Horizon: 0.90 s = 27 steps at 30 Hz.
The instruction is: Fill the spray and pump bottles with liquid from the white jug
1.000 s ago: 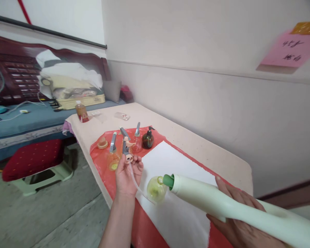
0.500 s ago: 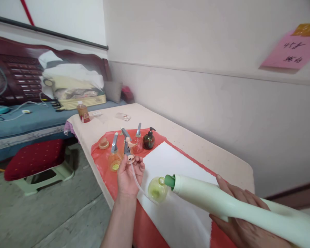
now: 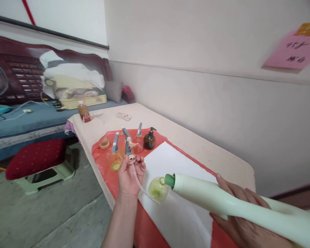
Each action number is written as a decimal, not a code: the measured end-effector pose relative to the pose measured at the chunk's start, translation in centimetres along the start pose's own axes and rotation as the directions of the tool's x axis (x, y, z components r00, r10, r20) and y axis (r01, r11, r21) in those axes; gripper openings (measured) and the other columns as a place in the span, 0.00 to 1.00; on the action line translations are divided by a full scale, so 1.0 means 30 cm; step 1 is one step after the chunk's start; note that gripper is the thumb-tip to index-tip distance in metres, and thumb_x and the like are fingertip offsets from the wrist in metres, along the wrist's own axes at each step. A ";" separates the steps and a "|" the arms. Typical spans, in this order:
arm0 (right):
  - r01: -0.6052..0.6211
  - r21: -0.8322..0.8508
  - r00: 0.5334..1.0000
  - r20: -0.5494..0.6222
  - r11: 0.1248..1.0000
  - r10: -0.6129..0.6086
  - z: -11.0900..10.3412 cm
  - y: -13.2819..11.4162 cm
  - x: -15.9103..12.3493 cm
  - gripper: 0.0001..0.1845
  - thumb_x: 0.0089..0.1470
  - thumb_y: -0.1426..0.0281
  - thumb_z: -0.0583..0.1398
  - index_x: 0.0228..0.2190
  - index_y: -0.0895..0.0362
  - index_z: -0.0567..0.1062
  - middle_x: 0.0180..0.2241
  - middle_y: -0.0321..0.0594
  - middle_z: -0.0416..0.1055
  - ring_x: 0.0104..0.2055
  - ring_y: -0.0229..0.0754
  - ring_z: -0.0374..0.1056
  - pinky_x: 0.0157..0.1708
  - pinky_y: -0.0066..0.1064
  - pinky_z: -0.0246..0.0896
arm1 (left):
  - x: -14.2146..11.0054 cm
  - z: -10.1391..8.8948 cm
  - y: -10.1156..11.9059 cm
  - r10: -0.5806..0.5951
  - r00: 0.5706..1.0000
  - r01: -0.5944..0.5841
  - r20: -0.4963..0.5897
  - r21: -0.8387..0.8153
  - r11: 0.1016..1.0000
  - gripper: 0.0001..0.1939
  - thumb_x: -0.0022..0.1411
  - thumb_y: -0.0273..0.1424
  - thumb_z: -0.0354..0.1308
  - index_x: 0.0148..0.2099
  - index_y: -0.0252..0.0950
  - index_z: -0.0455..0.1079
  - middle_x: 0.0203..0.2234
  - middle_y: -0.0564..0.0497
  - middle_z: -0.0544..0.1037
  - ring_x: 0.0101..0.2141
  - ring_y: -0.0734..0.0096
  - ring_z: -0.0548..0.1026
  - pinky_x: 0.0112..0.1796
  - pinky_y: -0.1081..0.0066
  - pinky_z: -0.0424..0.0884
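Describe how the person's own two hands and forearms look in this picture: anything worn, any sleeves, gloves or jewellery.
Both are bare. The left hand has no glove, ring or watch that shows, and its forearm is uncovered to the picture's lower edge. The right hand is also ungloved, with no ring visible; its wrist lies out of frame, so a sleeve there cannot be judged.

**Count of things on and around the counter**

Two hands show: the left hand [image 3: 129,172] and the right hand [image 3: 241,220]. There is one large pale-green refill bottle [image 3: 222,203] with one green spout [image 3: 169,180], and one small round clear bottle [image 3: 158,188] holding yellow-green liquid. One loose grey trigger sprayer head [image 3: 127,146] with one clear dip tube [image 3: 136,179] is present. On the one counter [image 3: 196,144] stand two small spray bottles with grey triggers [image 3: 115,156] [image 3: 138,141], one dark green pump bottle [image 3: 149,139], one orange cap [image 3: 104,142] and one amber bottle [image 3: 83,112]. One red plastic sheet [image 3: 103,162], one white cloth [image 3: 175,165], one pink wall note [image 3: 293,53], one red-cushioned stool [image 3: 33,156].
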State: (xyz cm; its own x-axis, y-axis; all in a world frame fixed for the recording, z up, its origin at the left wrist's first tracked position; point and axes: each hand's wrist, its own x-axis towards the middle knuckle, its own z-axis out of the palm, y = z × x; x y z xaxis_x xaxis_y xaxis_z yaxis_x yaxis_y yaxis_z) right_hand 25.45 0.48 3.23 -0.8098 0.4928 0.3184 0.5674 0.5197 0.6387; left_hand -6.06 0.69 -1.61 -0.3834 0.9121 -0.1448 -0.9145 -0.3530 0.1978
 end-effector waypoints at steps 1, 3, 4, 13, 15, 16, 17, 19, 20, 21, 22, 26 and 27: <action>-0.014 0.003 1.000 -0.012 1.000 0.014 -0.003 0.000 0.003 0.33 0.52 0.81 0.52 0.60 0.56 0.62 0.56 0.54 0.65 0.52 0.67 0.65 0.50 0.65 0.61 | 0.000 0.000 0.000 0.000 1.000 0.000 0.001 0.000 1.000 0.10 0.60 0.33 0.59 0.29 0.33 0.72 0.24 0.48 0.75 0.30 0.68 0.77 0.30 0.72 0.74; -0.054 0.019 0.998 -0.037 0.998 0.055 -0.007 0.000 0.010 0.32 0.54 0.79 0.51 0.61 0.58 0.61 0.53 0.56 0.67 0.50 0.66 0.66 0.48 0.63 0.63 | 0.001 -0.001 -0.001 -0.003 1.000 0.003 0.001 0.003 1.000 0.10 0.60 0.34 0.59 0.29 0.32 0.72 0.24 0.48 0.75 0.30 0.68 0.77 0.30 0.72 0.74; -0.067 0.025 0.997 -0.047 0.997 0.069 -0.010 0.000 0.013 0.32 0.55 0.78 0.51 0.62 0.59 0.59 0.52 0.56 0.68 0.49 0.66 0.67 0.48 0.62 0.63 | 0.001 -0.001 -0.001 -0.004 1.000 0.004 0.001 0.005 1.000 0.10 0.60 0.34 0.59 0.30 0.33 0.72 0.24 0.49 0.75 0.30 0.68 0.77 0.30 0.72 0.74; -0.034 -0.009 0.999 -0.008 0.999 0.033 -0.020 0.003 0.023 0.40 0.55 0.80 0.50 0.67 0.62 0.42 0.52 0.59 0.67 0.51 0.69 0.65 0.49 0.63 0.62 | -0.002 0.006 -0.004 -0.002 1.000 0.002 -0.005 0.014 1.000 0.12 0.62 0.34 0.57 0.30 0.32 0.72 0.24 0.48 0.75 0.30 0.69 0.76 0.31 0.72 0.74; -0.034 -0.008 0.999 -0.016 0.999 0.033 -0.019 0.004 0.023 0.40 0.55 0.79 0.50 0.66 0.65 0.43 0.52 0.61 0.67 0.51 0.69 0.65 0.49 0.63 0.62 | -0.003 0.006 -0.006 -0.006 1.000 0.006 -0.004 0.010 1.000 0.12 0.62 0.34 0.57 0.30 0.32 0.73 0.24 0.48 0.75 0.30 0.69 0.76 0.31 0.72 0.74; -0.036 -0.004 0.999 -0.018 0.999 0.036 -0.019 0.005 0.023 0.39 0.55 0.79 0.49 0.66 0.65 0.44 0.52 0.62 0.67 0.51 0.69 0.65 0.49 0.63 0.62 | -0.003 0.006 -0.006 -0.007 1.000 0.007 -0.004 0.010 1.000 0.12 0.62 0.34 0.56 0.30 0.32 0.73 0.24 0.48 0.75 0.30 0.69 0.76 0.31 0.72 0.74; -0.035 -0.002 0.999 -0.021 0.999 0.035 -0.019 0.006 0.024 0.38 0.55 0.79 0.49 0.66 0.65 0.45 0.52 0.62 0.67 0.52 0.69 0.65 0.49 0.63 0.62 | -0.003 0.006 -0.007 -0.008 1.000 0.008 -0.004 0.012 1.000 0.12 0.62 0.34 0.56 0.30 0.32 0.73 0.24 0.48 0.75 0.30 0.69 0.76 0.31 0.72 0.74; -0.030 0.000 0.999 -0.025 1.000 0.030 -0.020 0.006 0.026 0.37 0.55 0.79 0.49 0.66 0.64 0.48 0.52 0.61 0.67 0.52 0.69 0.65 0.49 0.63 0.62 | -0.003 0.004 -0.007 -0.005 1.000 0.006 -0.007 0.015 1.000 0.12 0.62 0.34 0.56 0.29 0.32 0.73 0.24 0.49 0.75 0.30 0.69 0.77 0.31 0.72 0.74; -0.028 -0.003 0.999 -0.029 1.000 0.028 -0.020 0.006 0.027 0.36 0.55 0.79 0.49 0.65 0.64 0.50 0.52 0.61 0.67 0.51 0.69 0.66 0.49 0.62 0.62 | -0.003 0.004 -0.007 -0.004 1.000 0.004 -0.007 0.016 1.000 0.12 0.62 0.34 0.57 0.29 0.32 0.72 0.24 0.49 0.75 0.30 0.69 0.77 0.31 0.72 0.74; -0.033 -0.007 0.999 -0.027 0.999 0.033 -0.022 0.006 0.029 0.35 0.55 0.79 0.49 0.64 0.64 0.52 0.52 0.61 0.67 0.51 0.69 0.66 0.49 0.62 0.62 | -0.002 0.003 -0.007 -0.004 1.000 0.004 -0.004 0.016 1.000 0.12 0.62 0.34 0.57 0.29 0.32 0.72 0.24 0.49 0.75 0.30 0.69 0.77 0.31 0.72 0.74; -0.041 -0.011 0.999 -0.030 0.999 0.041 -0.023 0.006 0.030 0.34 0.56 0.79 0.49 0.64 0.65 0.53 0.51 0.61 0.67 0.51 0.69 0.66 0.49 0.62 0.62 | -0.002 0.002 -0.007 -0.004 1.000 0.004 -0.001 0.016 1.000 0.12 0.61 0.34 0.57 0.29 0.33 0.72 0.24 0.49 0.75 0.30 0.69 0.77 0.31 0.72 0.74; -0.063 -0.019 0.998 -0.025 0.998 0.062 -0.029 0.004 0.034 0.33 0.57 0.77 0.50 0.63 0.67 0.54 0.49 0.61 0.68 0.50 0.67 0.66 0.49 0.60 0.63 | -0.001 -0.002 -0.008 -0.004 1.000 0.003 0.013 0.018 1.000 0.10 0.61 0.34 0.58 0.30 0.33 0.72 0.24 0.49 0.76 0.30 0.69 0.77 0.31 0.71 0.75; -0.057 -0.016 0.998 -0.025 0.998 0.057 -0.028 0.004 0.033 0.34 0.56 0.77 0.49 0.64 0.67 0.52 0.49 0.61 0.68 0.51 0.67 0.66 0.49 0.61 0.62 | -0.001 -0.002 -0.008 -0.002 1.000 0.002 0.017 0.018 1.000 0.10 0.61 0.34 0.58 0.30 0.33 0.72 0.24 0.49 0.76 0.30 0.69 0.77 0.31 0.71 0.75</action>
State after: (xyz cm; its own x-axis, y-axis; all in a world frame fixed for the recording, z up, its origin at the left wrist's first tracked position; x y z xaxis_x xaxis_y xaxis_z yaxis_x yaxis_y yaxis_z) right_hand 24.60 0.43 4.22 -0.7797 0.5042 0.3712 0.6102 0.4792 0.6309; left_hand -5.85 0.74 -1.72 -0.3793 0.9163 -0.1289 -0.9127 -0.3476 0.2150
